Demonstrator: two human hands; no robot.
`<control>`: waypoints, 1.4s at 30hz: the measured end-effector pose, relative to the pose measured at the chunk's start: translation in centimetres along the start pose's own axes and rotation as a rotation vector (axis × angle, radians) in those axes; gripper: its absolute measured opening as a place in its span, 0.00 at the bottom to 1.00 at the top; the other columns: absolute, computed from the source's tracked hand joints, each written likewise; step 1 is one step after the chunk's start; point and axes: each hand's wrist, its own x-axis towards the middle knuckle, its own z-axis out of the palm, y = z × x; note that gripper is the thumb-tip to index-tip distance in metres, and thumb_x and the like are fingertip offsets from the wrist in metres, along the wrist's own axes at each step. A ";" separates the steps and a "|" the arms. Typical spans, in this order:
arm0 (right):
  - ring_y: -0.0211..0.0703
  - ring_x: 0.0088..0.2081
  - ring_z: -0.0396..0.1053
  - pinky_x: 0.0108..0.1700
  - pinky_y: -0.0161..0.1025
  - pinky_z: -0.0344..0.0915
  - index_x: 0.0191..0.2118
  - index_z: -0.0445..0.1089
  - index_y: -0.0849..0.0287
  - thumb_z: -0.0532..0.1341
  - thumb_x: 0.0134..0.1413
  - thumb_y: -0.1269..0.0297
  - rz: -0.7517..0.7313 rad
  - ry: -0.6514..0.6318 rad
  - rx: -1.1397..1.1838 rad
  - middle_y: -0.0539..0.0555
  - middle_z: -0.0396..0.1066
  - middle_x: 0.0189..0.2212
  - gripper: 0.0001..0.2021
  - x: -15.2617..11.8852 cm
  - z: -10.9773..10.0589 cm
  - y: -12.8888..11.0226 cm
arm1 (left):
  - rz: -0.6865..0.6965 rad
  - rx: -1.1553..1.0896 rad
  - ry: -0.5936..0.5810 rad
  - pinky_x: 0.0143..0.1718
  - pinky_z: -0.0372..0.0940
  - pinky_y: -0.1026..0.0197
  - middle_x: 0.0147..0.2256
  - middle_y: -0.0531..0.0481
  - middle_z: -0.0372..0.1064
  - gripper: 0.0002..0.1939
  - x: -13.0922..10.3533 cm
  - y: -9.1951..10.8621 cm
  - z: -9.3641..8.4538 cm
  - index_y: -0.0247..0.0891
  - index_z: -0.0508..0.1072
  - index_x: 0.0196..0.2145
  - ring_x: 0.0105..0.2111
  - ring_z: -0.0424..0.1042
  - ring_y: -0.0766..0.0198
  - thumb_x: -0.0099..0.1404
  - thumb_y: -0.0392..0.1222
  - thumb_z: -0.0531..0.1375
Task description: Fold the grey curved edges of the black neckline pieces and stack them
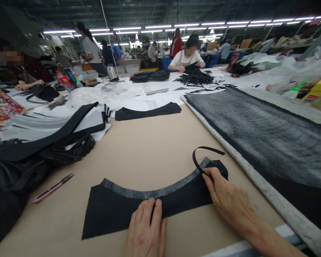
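Observation:
A curved black fabric piece [109, 210] lies on the tan tabletop in front of me, with a greyish speckled band along its inner curve. My left hand [147, 226] rests on its lower middle, fingers stretched out and close together, palm down. At the piece's right end, my right hand [224, 194] pinches a narrow black strip [196, 159] by one end. The strip's free end arcs up and to the right above the fabric. Part of the piece's right end is hidden behind my right hand.
Pink-handled snips [53, 188] lie left on the tan tabletop [155, 146]. Black strips [66, 150] are heaped beside them. Farther back lies another curved black stack [148, 111]. A board with grey-dusted black material [256, 132] fills the right. A co-worker [187, 55] sits across the table.

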 end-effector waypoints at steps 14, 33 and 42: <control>0.42 0.27 0.73 0.21 0.35 0.57 0.46 0.64 0.58 0.46 0.66 0.58 0.034 0.114 -0.021 0.53 0.75 0.33 0.15 0.3 0.0 2.3 | 0.031 0.056 0.001 0.42 0.66 0.57 0.45 0.42 0.70 0.17 -0.4 0.0 0.1 0.32 0.68 0.51 0.45 0.69 0.56 0.64 0.39 0.55; 0.43 0.26 0.74 0.25 0.34 0.61 0.41 0.61 0.55 0.45 0.65 0.64 -0.087 -0.137 0.435 0.51 0.74 0.29 0.09 2.0 -3.2 -8.0 | -0.111 -0.115 -0.148 0.39 0.65 0.60 0.43 0.45 0.68 0.22 1.1 0.4 -0.9 0.35 0.62 0.57 0.41 0.67 0.58 0.65 0.36 0.54; 0.43 0.35 0.74 0.34 0.35 0.63 0.42 0.58 0.55 0.44 0.66 0.65 -0.147 -0.371 0.624 0.53 0.74 0.36 0.08 1.8 -0.3 -9.7 | -0.123 -0.128 -0.166 0.37 0.64 0.58 0.42 0.45 0.67 0.20 1.0 0.5 -0.8 0.35 0.65 0.54 0.40 0.66 0.58 0.65 0.34 0.53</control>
